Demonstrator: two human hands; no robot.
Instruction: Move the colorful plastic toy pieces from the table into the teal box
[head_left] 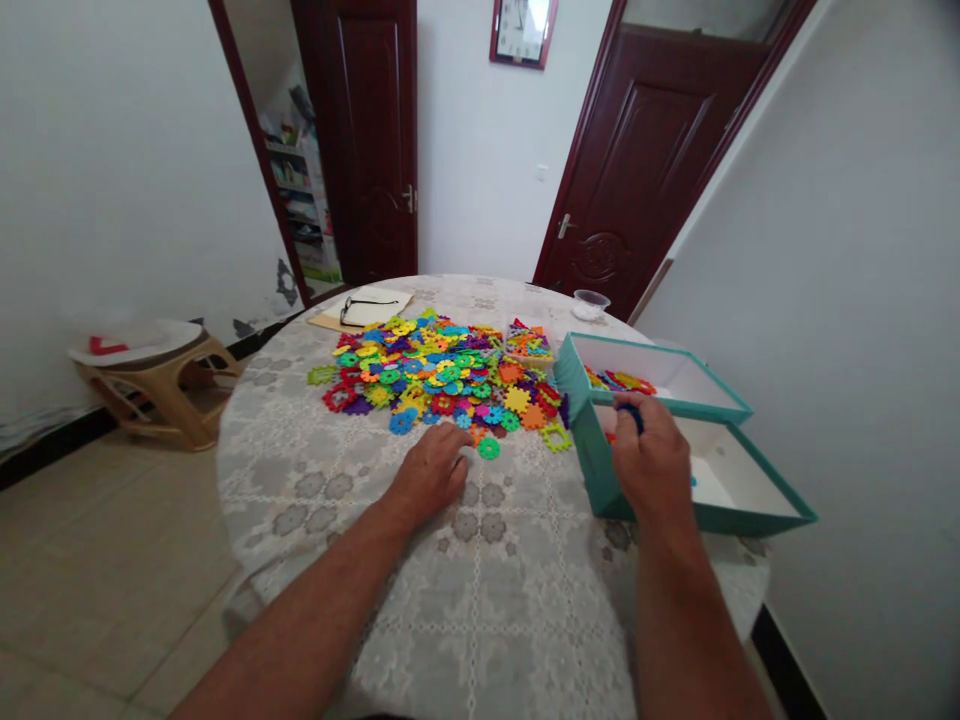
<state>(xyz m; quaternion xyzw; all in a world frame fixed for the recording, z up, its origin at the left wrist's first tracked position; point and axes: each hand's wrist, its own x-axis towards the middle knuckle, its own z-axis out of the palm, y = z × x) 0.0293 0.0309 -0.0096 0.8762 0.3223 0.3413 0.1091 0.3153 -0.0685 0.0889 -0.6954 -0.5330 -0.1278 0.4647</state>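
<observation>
A heap of colourful plastic interlocking pieces [442, 375] lies on the round table [465, 580] under a lace-patterned cloth. My left hand [433, 470] rests on the cloth at the heap's near edge, fingers curled down, beside a green piece [489, 448]. My right hand [651, 455] is over the near teal box [750, 505], pinching a dark blue piece [630, 412] above its left wall. A second teal box [660, 375] behind it holds a few coloured pieces.
Glasses [367, 305] lie on papers at the table's far left. A small clear cup [590, 303] stands at the far edge. A small tray of pieces [529, 345] sits by the heap. A wooden stool [161, 385] stands on the floor, left. Two dark doors are behind.
</observation>
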